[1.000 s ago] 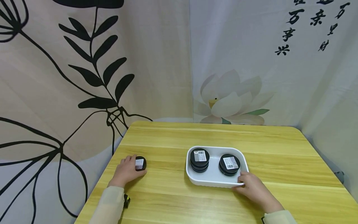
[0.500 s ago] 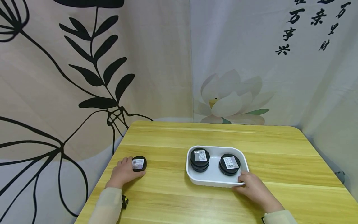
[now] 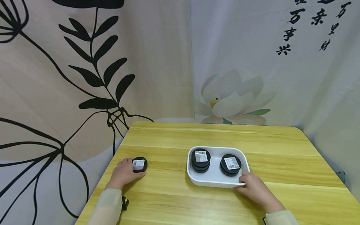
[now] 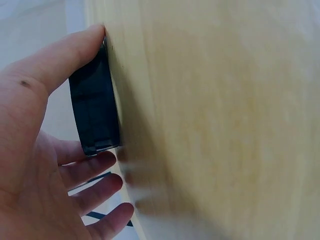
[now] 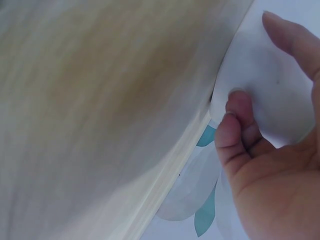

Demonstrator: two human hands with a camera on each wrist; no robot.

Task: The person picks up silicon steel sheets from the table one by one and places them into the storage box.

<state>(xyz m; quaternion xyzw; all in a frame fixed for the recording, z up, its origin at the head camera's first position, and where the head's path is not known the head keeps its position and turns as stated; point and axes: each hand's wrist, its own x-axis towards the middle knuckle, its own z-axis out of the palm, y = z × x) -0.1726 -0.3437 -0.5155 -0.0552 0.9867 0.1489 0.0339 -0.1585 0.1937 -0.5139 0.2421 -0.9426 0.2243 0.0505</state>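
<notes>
On the left part of the table, my left hand point(image 3: 123, 173) holds a flat black round container point(image 3: 139, 164) with a white barcode label on top. The left wrist view shows the thumb at one side of the container point(image 4: 95, 102), fingers at the other, the outer ones spread near the table surface. A white oblong tray point(image 3: 215, 181) stands right of the middle. My right hand point(image 3: 257, 189) grips its near right corner, thumb over the rim. Inside are a left stack of black containers point(image 3: 201, 161) and a right stack point(image 3: 231, 165), both with barcode labels on top.
The wooden table point(image 3: 180, 206) has rounded far corners. Behind it hangs a curtain point(image 3: 160, 62) printed with plants, a lotus and characters. A dark wrist strap point(image 3: 125, 203) shows at the left sleeve.
My left hand has drawn slightly left on the container, whose label now shows more fully and lies flatter. The right hand and the tray stay in place.
</notes>
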